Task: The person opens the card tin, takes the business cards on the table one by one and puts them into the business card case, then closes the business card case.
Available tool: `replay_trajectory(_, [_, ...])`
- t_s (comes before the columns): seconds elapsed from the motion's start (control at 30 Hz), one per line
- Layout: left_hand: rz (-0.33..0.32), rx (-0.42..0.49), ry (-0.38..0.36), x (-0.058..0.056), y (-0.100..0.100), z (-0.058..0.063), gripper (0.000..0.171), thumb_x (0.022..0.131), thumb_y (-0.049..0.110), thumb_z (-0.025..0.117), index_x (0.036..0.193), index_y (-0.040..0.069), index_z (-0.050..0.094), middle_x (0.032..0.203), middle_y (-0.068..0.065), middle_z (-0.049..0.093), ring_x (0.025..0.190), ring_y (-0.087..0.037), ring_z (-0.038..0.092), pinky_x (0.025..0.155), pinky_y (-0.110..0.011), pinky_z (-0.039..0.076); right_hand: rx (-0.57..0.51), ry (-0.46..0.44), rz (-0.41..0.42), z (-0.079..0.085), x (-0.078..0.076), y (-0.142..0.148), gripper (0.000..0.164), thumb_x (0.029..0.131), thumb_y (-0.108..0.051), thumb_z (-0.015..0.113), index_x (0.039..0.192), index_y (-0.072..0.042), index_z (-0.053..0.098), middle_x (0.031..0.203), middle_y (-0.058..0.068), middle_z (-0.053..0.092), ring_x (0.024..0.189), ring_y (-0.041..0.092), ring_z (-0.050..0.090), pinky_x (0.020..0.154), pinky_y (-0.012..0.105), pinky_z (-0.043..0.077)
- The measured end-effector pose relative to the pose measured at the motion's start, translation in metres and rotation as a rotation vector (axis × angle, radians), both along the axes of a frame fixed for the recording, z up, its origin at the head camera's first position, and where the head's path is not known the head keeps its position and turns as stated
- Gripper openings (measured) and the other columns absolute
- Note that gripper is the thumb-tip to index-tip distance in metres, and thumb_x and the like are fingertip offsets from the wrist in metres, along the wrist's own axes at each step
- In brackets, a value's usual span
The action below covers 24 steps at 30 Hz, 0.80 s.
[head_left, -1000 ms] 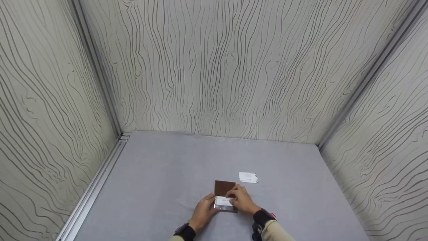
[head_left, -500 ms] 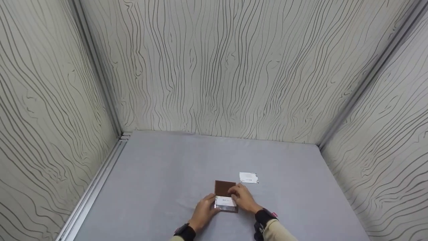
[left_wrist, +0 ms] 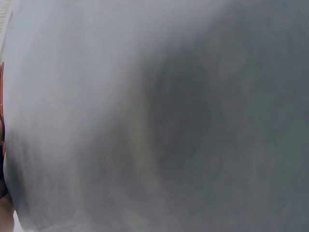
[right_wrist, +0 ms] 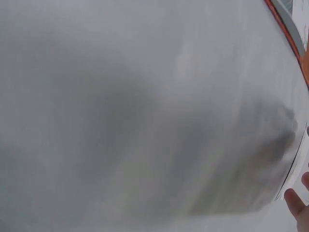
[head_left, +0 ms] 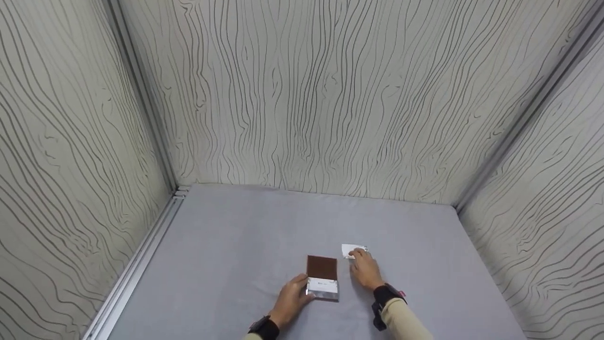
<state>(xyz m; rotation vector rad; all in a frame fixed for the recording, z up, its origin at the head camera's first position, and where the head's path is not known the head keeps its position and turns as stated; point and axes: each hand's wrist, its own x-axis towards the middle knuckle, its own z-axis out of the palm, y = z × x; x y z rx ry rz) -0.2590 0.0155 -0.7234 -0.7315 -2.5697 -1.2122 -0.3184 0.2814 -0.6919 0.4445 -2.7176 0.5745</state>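
A brown card holder (head_left: pixel 322 267) lies flipped wide on the table, a white business card (head_left: pixel 322 285) in its lower half above a silvery strip. My left hand (head_left: pixel 289 296) grips the holder's left side, thumb at the front edge and fingers higher up. Up and to the right, my right hand (head_left: pixel 365 270) reaches over a second white business card (head_left: pixel 348 247), fingertips at its face and near edge. In the right wrist view the thumb (right_wrist: pixel 294 203) is apart from the other fingers, beside that card's edge. Only a sliver of the holder shows in the left wrist view.
A grey cloth covers the table (head_left: pixel 226 245). Wood-grain patterned walls (head_left: pixel 302 94) enclose it at the back and both sides. A metal rail (head_left: pixel 137 264) runs along the left edge.
My right hand has left the card in the holder and moved up and right to the loose card. My left hand keeps its hold on the holder. The head view has shifted slightly.
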Motion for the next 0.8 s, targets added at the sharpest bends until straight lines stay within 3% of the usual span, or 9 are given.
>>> replay_trajectory(0.23, [-0.001, -0.010, -0.031, 0.001, 0.000, 0.003, 0.046, 0.082, 0.012, 0.079, 0.119, -0.011, 0.064, 0.126, -0.022, 0.062, 0.120, -0.037, 0.058, 0.103, -0.045, 0.046, 0.079, -0.186, -0.026, 0.007, 0.006, 0.011, 0.041, 0.090, -0.007, 0.064, 0.125, 0.012, 0.054, 0.132, 0.037, 0.050, 0.123, 0.052, 0.046, 0.099, 0.064, 0.041])
replay_trajectory(0.5, [-0.006, 0.000, 0.012, 0.000, -0.001, 0.000, 0.046, 0.081, 0.011, 0.079, 0.118, -0.011, 0.065, 0.124, -0.024, 0.063, 0.118, -0.038, 0.059, 0.102, -0.046, 0.047, 0.159, -0.162, -0.106, -0.002, 0.006, 0.008, 0.042, 0.092, -0.016, 0.063, 0.129, 0.005, 0.057, 0.122, 0.022, 0.056, 0.114, 0.043, 0.052, 0.085, 0.062, 0.046])
replay_trajectory(0.6, [-0.001, -0.002, 0.022, 0.001, -0.001, 0.000, 0.046, 0.080, 0.011, 0.080, 0.118, -0.011, 0.065, 0.124, -0.023, 0.063, 0.118, -0.038, 0.059, 0.101, -0.046, 0.047, 0.174, -0.151, -0.095, -0.004, 0.006, 0.008, 0.040, 0.092, -0.016, 0.064, 0.126, 0.005, 0.060, 0.121, 0.022, 0.054, 0.115, 0.043, 0.049, 0.085, 0.062, 0.046])
replay_trajectory(0.8, [0.012, -0.018, -0.003, 0.000, -0.001, 0.000, 0.048, 0.080, 0.013, 0.080, 0.119, -0.009, 0.065, 0.125, -0.022, 0.063, 0.118, -0.036, 0.059, 0.101, -0.046, 0.047, 0.112, -0.199, -0.059, 0.000, 0.009, 0.008, 0.023, 0.093, -0.013, 0.062, 0.108, 0.004, 0.058, 0.135, 0.036, 0.046, 0.129, 0.054, 0.038, 0.096, 0.070, 0.038])
